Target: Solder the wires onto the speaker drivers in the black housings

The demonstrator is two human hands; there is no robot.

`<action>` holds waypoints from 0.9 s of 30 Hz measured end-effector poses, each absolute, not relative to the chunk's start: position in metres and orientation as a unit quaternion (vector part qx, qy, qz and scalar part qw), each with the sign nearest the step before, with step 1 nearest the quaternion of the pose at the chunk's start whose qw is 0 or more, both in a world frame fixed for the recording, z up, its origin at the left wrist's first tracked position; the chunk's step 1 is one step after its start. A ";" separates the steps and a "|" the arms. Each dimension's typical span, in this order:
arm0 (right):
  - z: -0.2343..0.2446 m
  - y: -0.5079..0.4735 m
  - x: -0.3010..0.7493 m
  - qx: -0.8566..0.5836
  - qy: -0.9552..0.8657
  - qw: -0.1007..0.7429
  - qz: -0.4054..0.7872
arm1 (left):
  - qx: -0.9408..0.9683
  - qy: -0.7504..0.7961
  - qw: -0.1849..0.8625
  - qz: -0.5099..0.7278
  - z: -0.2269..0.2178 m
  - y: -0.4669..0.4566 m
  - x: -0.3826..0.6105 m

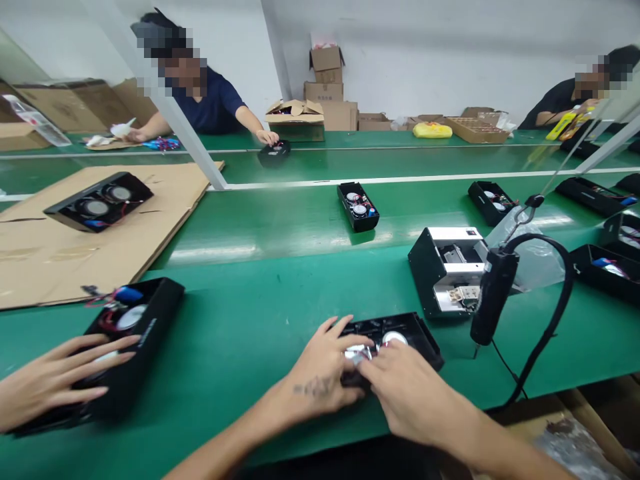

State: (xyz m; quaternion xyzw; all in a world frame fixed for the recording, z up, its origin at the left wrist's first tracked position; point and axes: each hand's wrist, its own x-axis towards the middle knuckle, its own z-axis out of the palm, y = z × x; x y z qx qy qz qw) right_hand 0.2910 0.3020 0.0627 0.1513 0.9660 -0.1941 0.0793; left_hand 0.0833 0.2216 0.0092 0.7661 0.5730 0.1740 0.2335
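A black speaker housing [400, 331] lies open side up on the green table [260, 313] right in front of me, with a silver round driver showing inside. My left hand [323, 377] grips the housing's left end, fingers curled over its edge. My right hand [407, 393] lies against its near side, fingertips pinched together at the driver; what they hold is hidden.
At left, another person's hand [55, 383] rests on a second black housing [135, 327]. An electric screwdriver [493, 293] hangs at right beside a black-and-white parts box [447, 267]. A cardboard sheet [60, 260] carries another housing [97, 200]. More housings ride the belt [358, 207]. Two people sit opposite.
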 end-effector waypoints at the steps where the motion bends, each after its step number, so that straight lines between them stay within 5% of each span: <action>1: 0.070 0.312 0.285 0.154 0.964 0.086 -0.199 | 0.748 0.576 0.284 0.165 0.020 0.232 0.077; 7: 0.094 0.364 0.253 0.199 0.922 0.138 -0.302 | 0.632 0.590 0.472 0.173 0.054 0.274 0.055; 27: 0.083 0.358 0.244 0.188 0.933 0.113 -0.286 | 0.600 0.594 0.497 0.200 0.052 0.273 0.060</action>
